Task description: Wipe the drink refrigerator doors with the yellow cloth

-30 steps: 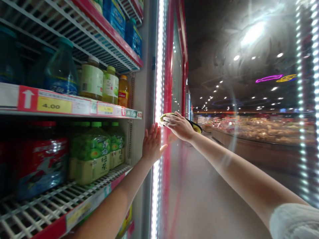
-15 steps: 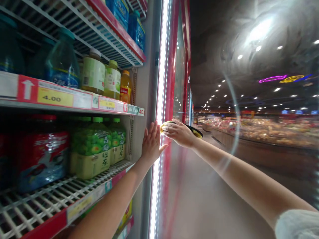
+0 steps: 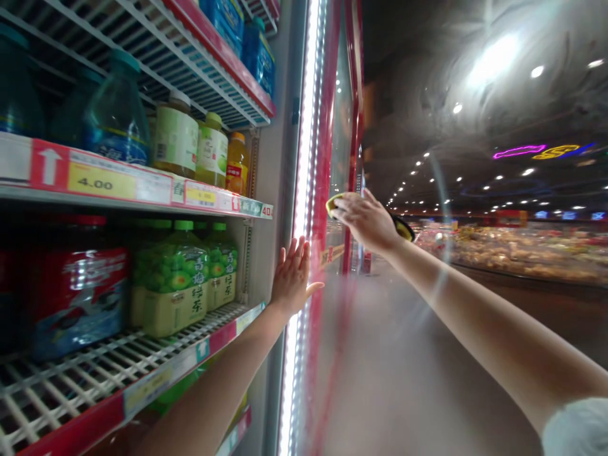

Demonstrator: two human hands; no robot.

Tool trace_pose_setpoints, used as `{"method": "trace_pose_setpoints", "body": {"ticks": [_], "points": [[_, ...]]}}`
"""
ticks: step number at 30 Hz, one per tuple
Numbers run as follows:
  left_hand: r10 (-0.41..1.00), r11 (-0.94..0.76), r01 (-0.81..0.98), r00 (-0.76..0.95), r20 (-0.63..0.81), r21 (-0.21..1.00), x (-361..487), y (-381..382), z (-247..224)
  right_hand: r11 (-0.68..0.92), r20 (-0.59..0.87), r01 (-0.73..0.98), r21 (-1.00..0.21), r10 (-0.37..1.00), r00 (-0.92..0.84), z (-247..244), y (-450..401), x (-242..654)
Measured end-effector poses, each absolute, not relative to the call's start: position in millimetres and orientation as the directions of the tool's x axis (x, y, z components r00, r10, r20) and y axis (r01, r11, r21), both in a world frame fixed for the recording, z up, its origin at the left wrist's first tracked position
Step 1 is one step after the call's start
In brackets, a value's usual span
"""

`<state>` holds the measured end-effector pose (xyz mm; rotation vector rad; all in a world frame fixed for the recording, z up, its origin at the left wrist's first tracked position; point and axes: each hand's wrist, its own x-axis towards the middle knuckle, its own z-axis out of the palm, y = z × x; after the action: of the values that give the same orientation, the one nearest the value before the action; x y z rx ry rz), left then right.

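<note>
My left hand (image 3: 292, 278) lies with its fingers stretched out and thumb apart against the upright edge of the cooler, over the bright light strip (image 3: 304, 183). It holds nothing. My right hand (image 3: 368, 218) is higher and further right, in front of the red-framed glass door (image 3: 342, 126). Its fingers are closed over a yellow-and-black cloth (image 3: 406, 229), which shows at the fingertips and beyond the wrist; most of it is hidden under the palm. Whether the cloth touches the glass I cannot tell.
Cooler shelves on the left hold green tea bottles (image 3: 175, 285), a red-and-blue pack (image 3: 78, 291), large blue bottles (image 3: 116, 114) and an orange drink bottle (image 3: 236, 164). A price rail (image 3: 99, 180) runs along the middle shelf. Blurred produce displays (image 3: 532, 247) stand on the right.
My right hand has moved up and to the right with the cloth, away from the light strip. My left hand stays on the cooler edge, slightly lower in the picture.
</note>
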<state>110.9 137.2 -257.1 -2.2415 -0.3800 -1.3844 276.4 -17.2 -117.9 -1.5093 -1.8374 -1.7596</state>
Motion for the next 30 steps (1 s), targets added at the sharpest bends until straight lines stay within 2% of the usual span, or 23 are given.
{"method": "trace_pose_setpoints", "body": {"ticks": [2, 4, 6, 8, 10, 12, 16, 18, 21, 24, 26, 28, 30], "points": [[-0.016, -0.859, 0.452, 0.446, 0.895, -0.241, 115.5, 135.5, -255.8, -0.301, 0.794, 0.771, 0.562, 0.459, -0.400, -100.6, -23.7, 278.5], [-0.030, -0.864, 0.441, 0.437, 0.899, -0.243, 120.2, 133.8, -253.9, -0.294, 0.777, 0.762, 0.577, 0.484, -0.402, -107.2, -30.4, 278.3], [-0.046, -0.862, 0.441, 0.424, 0.904, -0.251, 124.1, 131.1, -252.5, -0.199, 0.672, 0.717, 0.668, 0.576, -0.466, -131.3, -39.4, 278.4], [-0.063, -0.857, 0.445, 0.413, 0.908, -0.262, 127.5, 126.9, -251.8, -0.053, 0.507, 0.643, 0.764, 0.665, -0.548, -154.8, -49.7, 280.5], [-0.078, -0.854, 0.443, 0.412, 0.908, -0.274, 131.0, 121.5, -251.3, 0.018, 0.419, 0.599, 0.801, 0.699, -0.580, -163.3, -57.8, 283.8], [-0.093, -0.857, 0.430, 0.414, 0.905, -0.285, 135.0, 116.0, -250.2, -0.054, 0.487, 0.626, 0.778, 0.681, -0.547, -156.8, -61.0, 285.6], [-0.131, -0.869, 0.392, 0.407, 0.904, -0.303, 143.0, 108.6, -247.2, -0.286, 0.733, 0.727, 0.624, 0.537, -0.418, -151.4, -60.6, 280.7], [-0.143, -0.874, 0.378, 0.401, 0.905, -0.305, 145.4, 107.5, -247.1, -0.271, 0.727, 0.727, 0.630, 0.536, -0.430, -169.3, -66.7, 279.1], [-0.146, -0.885, 0.354, 0.408, 0.901, -0.303, 147.4, 108.7, -249.3, -0.155, 0.611, 0.676, 0.720, 0.604, -0.512, -199.7, -90.5, 287.9], [-0.167, -0.893, 0.315, 0.430, 0.887, -0.321, 150.6, 110.8, -250.2, -0.174, 0.617, 0.670, 0.722, 0.600, -0.509, -195.1, -117.7, 306.3], [-0.193, -0.897, 0.285, 0.435, 0.880, -0.337, 154.1, 110.5, -247.6, -0.297, 0.743, 0.724, 0.623, 0.515, -0.427, -171.5, -125.2, 315.2], [-0.212, -0.905, 0.254, 0.428, 0.879, -0.342, 158.3, 107.3, -242.7, -0.414, 0.875, 0.786, 0.459, 0.365, -0.318, -147.9, -121.0, 316.7], [-0.222, -0.913, 0.229, 0.418, 0.881, -0.338, 162.8, 100.5, -237.3, -0.443, 0.919, 0.814, 0.376, 0.290, -0.266, -140.1, -111.9, 311.8]]}}
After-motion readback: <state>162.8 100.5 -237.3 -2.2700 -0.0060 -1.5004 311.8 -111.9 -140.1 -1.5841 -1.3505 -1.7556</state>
